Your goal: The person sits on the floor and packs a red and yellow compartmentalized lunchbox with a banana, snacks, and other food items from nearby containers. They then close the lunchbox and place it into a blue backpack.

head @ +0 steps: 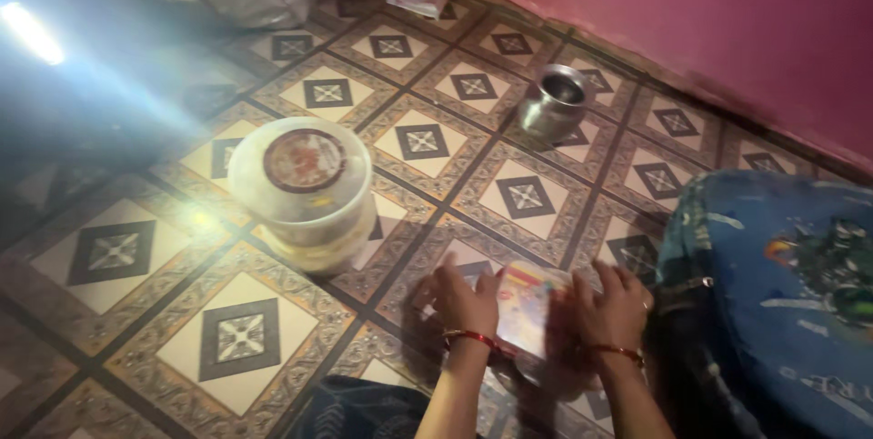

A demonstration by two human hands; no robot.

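- Left hand [462, 301] and right hand [616, 310] flank a small colourful packet [525, 307], each grip pressed on one side, steadying it upright on the tiled floor [241, 339].
- Further left, a lidded white tub [305, 189] stands on the floor.
- Beyond, a steel pot [555, 102] stands near the pink wall [727, 11].

A room in a home, seen at floor level.
A patterned tile floor [227, 339] runs to a pink wall [727, 30] beyond the left hand [464, 302]. Ahead of the hand stand a steel pot [555, 102] and a white lidded tub [305, 189]; blue printed bedding [782, 284] lies to its right.
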